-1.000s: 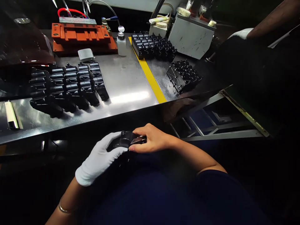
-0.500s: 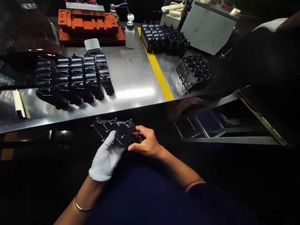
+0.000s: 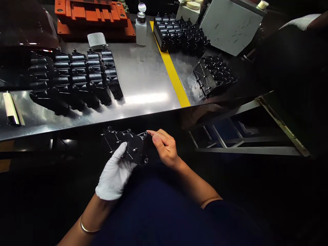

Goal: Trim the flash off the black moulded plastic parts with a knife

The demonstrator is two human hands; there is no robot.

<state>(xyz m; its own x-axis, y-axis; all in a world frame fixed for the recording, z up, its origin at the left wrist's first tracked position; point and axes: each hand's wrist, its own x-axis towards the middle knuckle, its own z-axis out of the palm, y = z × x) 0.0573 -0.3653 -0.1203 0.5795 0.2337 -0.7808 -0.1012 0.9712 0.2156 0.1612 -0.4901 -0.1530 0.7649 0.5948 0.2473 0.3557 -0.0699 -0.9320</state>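
My left hand (image 3: 114, 172), in a white glove, grips a black moulded plastic housing (image 3: 133, 145) below the table's front edge. Its thumb lies across the flat face, which carries thin ribs, small pins and ringed lugs at the corners. My bare right hand (image 3: 165, 147) is at the housing's right side. Its fingers stretch toward the upper right lug, and the index fingertip meets it or comes very close. The thumb lies near the index finger, and I see nothing held there. The fingers of my left hand are hidden behind the housing.
On the metal table (image 3: 143, 78) stand black housings in rows (image 3: 74, 78), more at the back (image 3: 179, 32) and a group at right (image 3: 215, 73). An orange fixture (image 3: 94, 30), a white pump bottle (image 3: 141, 30) and a yellow strip (image 3: 173, 71) are there. Another person's white-gloved hand (image 3: 301, 22) shows upper right.
My right hand has let go of the housing's right edge and moved up to its upper right lug, uncovering the lower right lug. My left hand keeps its hold. The view has shifted slightly.
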